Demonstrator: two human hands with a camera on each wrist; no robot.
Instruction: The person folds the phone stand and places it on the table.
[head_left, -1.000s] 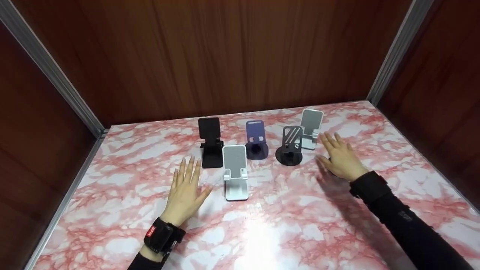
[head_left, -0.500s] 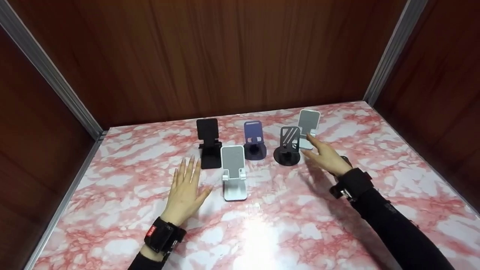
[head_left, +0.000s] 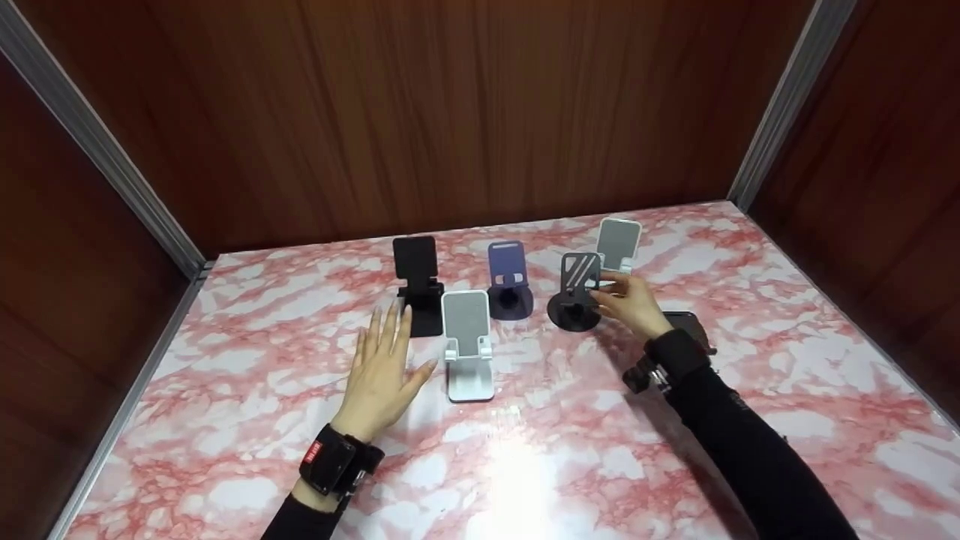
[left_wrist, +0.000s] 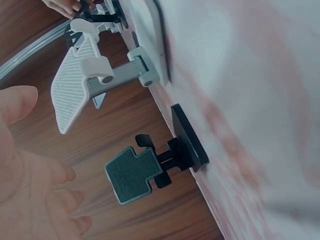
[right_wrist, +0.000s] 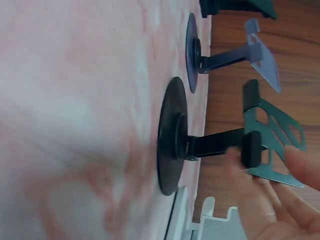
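Note:
My right hand [head_left: 628,304] is at the right edge of a black phone stand [head_left: 574,311] with a round base and slotted plate. In the right wrist view its thumb [right_wrist: 306,167] lies over the plate and its fingers curl round the plate's lower edge. My left hand [head_left: 375,390] is held flat with fingers spread, left of a white phone stand [head_left: 470,379] and just in front of a black rectangular phone stand [head_left: 416,259]. Its fingertips overlap the black stand's base in the head view. It holds nothing.
A purple phone stand [head_left: 508,262] stands between the black ones. Another white phone stand [head_left: 619,240] is behind my right hand, its base hidden. A dark flat object [head_left: 688,328] lies beneath my right wrist. Brown wood panels [head_left: 480,112] wall the marbled table [head_left: 262,420].
My right hand has moved left from beside the rear white stand to the slotted black phone stand, its fingers closing at the plate. My left hand has shifted slightly right.

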